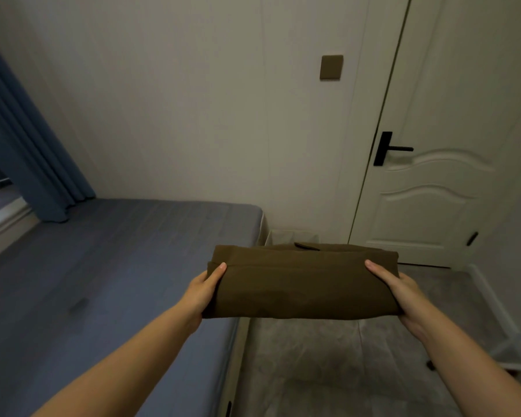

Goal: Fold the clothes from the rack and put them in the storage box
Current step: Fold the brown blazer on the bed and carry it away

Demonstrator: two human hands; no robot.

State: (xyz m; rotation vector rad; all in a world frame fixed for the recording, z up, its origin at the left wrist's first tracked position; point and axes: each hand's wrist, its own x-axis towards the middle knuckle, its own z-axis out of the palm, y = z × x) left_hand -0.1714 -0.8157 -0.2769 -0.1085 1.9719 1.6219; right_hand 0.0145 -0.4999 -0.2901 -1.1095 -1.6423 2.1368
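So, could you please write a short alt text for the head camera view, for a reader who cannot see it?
Two bare hands, the left hand and the right hand, hold a folded olive-brown cloth garment by its ends, above the grey floor. A pale fabric storage box stands behind it, between a bed with a blue-grey sheet and a white door.

I hold the folded garment [301,281] mid-frame, my left hand [203,291] and right hand [399,291] at its ends; bed [103,266] lower left, storage box [292,236] behind it (mostly hidden), door [442,145] upper right.
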